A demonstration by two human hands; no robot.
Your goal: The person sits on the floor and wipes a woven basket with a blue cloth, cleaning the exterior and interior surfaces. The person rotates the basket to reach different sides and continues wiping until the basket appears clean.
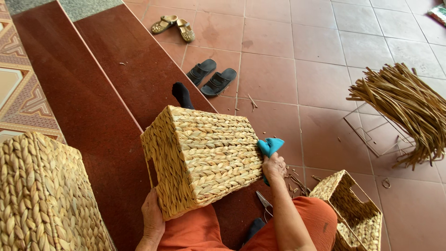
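Woven basket [204, 158]: left hand [152, 217] grips its corner; right hand [274, 167] clutches (tightly) turquoise cloth [270, 146].

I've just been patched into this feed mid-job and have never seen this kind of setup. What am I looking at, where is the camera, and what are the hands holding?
There is no machine here: a person works with two bare hands, and the one picture comes from a camera on that person's head, looking down.

The person sits on a dark red step above a tiled floor, in orange clothes. A woven basket rests on the lap, tipped on its side. The left hand grips its lower corner. The right hand presses a teal cloth against the basket's far side.

Around them: another woven basket at the left, a third basket at the right, scissors by the knee, a bundle of dried straw over a wire frame, and two pairs of sandals beyond.
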